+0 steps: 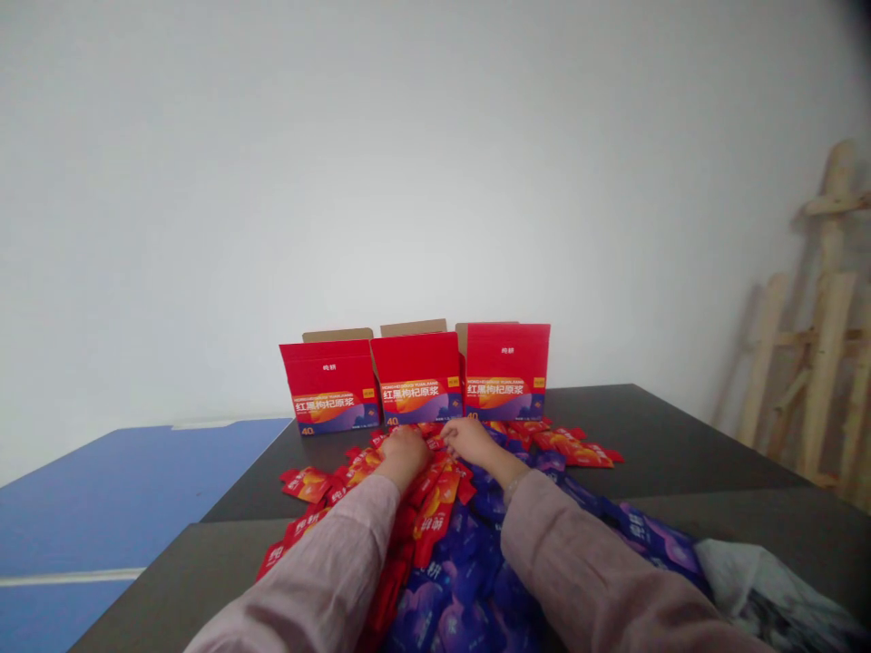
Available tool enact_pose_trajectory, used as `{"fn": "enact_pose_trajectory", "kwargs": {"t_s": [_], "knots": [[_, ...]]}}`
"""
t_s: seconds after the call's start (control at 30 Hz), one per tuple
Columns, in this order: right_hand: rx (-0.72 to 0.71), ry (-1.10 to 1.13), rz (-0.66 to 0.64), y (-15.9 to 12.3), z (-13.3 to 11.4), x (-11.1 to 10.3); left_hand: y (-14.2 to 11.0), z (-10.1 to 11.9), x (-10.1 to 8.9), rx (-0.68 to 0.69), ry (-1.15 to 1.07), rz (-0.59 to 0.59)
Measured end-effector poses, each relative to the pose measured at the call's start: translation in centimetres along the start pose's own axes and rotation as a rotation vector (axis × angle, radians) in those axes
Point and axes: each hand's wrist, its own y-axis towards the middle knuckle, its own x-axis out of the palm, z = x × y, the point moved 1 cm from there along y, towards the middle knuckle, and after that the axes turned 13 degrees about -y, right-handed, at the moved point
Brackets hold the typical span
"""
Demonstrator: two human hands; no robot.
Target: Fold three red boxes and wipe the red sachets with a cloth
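Reaching over a heap of red and purple sachets point(435, 512), the left hand point(403, 456) rests on them and the right hand point(469, 441) touches their far edge, grips impossible to tell; three open red cartons point(416, 381) stand just beyond, most sachets still loose on the dark table point(667, 435).

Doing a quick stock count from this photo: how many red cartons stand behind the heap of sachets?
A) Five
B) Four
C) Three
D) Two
C. Three red cartons stand side by side in a row beyond the heap of red and purple sachets.
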Motion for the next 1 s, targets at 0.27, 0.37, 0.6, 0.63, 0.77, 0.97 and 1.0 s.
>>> {"fn": "enact_pose_trajectory", "kwargs": {"t_s": [0.27, 0.37, 0.6, 0.63, 0.77, 0.97, 1.0], "knots": [[0.137, -0.213, 0.070, 0.6, 2.9, 0.6, 0.9, -1.0, 1.5, 0.146, -0.027, 0.086], [0.157, -0.239, 0.018, 1.0, 3.3, 1.4, 1.8, -1.4, 2.1, 0.125, -0.054, 0.043], [0.177, -0.259, -0.074, 1.8, 3.5, 2.4, 3.3, -1.5, 2.9, 0.079, -0.119, -0.058], [0.179, -0.260, -0.081, 1.8, 3.5, 2.5, 3.5, -1.4, 3.0, 0.071, -0.132, -0.076], [0.205, -0.261, -0.127, 2.0, 3.6, 2.9, 3.8, -1.4, 3.3, 0.047, -0.168, -0.143], [0.234, -0.228, -0.221, 2.3, 3.7, 3.1, 3.6, -1.5, 3.4, 0.082, -0.158, -0.216], [0.231, -0.229, -0.226, 2.3, 3.7, 3.1, 3.5, -1.6, 3.4, 0.092, -0.155, -0.226]]}}
